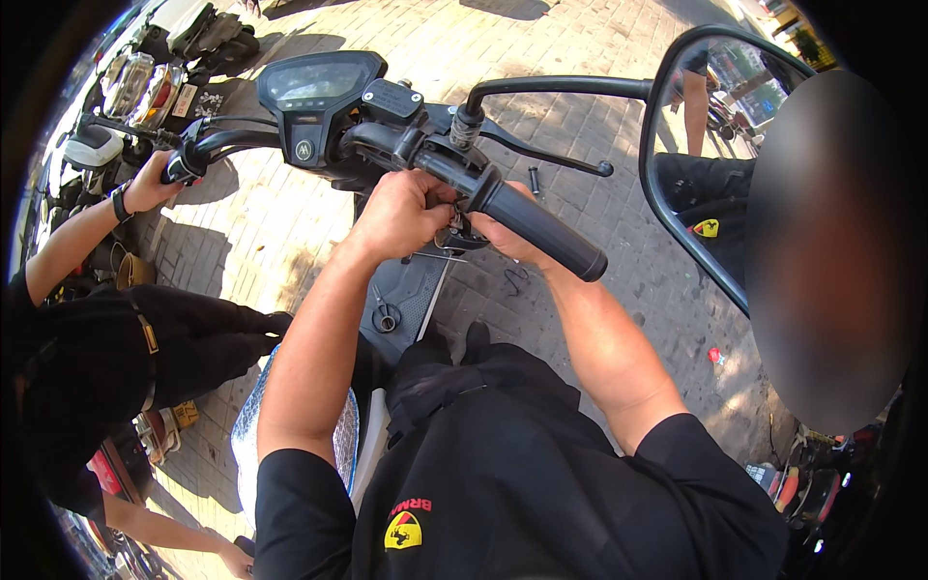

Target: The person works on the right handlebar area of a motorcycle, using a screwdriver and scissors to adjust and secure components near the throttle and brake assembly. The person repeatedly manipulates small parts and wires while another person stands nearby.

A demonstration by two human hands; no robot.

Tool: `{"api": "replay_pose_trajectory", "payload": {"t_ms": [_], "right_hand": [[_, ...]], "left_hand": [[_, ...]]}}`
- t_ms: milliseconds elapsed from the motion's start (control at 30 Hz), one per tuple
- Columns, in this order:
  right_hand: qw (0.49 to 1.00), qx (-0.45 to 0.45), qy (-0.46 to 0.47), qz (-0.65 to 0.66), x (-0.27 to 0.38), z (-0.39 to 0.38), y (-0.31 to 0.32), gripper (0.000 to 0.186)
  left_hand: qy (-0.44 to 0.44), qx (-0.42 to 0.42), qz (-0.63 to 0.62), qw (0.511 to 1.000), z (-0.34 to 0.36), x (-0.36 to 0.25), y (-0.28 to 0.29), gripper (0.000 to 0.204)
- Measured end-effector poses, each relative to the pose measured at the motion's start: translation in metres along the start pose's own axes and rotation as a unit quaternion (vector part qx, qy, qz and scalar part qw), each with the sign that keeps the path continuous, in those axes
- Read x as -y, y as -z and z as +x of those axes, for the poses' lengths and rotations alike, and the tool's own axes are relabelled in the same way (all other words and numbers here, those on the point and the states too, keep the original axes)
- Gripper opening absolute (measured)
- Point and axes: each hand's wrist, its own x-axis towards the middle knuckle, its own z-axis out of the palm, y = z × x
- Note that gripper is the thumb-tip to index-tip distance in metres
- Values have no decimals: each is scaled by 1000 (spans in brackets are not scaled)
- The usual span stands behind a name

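A black scooter's right handlebar grip [541,230] crosses the middle, with a brake lever [551,155] and mirror stem above. Beneath the grip's inner end, my left hand [396,213] has curled fingers pinched at a loosened-looking switch housing [454,232]; what exactly they hold is hidden. My right hand [507,237] reaches under the grip to that housing, its fingers mostly hidden behind it. The dashboard display [314,82] sits at the top. A small metal ring-shaped item [385,314] lies on the grey floorboard [411,300].
At the left, another person [145,353] in dark clothes grips the left handlebar end [179,164]. Parked scooters [145,87] line the far left. A large mirror [657,193] fills the right. A foil-covered seat [251,425] is below. A black cylinder [534,179] lies on the pavement [512,39].
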Motion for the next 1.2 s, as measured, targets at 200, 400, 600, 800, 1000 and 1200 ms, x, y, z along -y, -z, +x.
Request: {"api": "replay_pose_trajectory", "payload": {"t_ms": [200,400,600,800,1000,1200], "right_hand": [[1000,1,-26,3,2,2,-6,10],[999,-34,11,26,2,4,-5,11],[996,-49,-57,47,8,2,-10,15],[994,-54,-76,51,26,0,-12,14],[990,-40,-122,64,37,0,-13,18],[983,-41,-135,118,29,-2,-22,15]], "left_hand": [[-21,-12,19,1000,0,5,-3,24],[-82,-75,-4,994,3,18,-13,15],[23,-55,-206,977,-6,13,-17,18],[65,-1,-199,978,-10,-1,-1,20],[79,52,-54,994,-4,-9,15,22],[103,94,-108,984,-4,-13,20,24]]}}
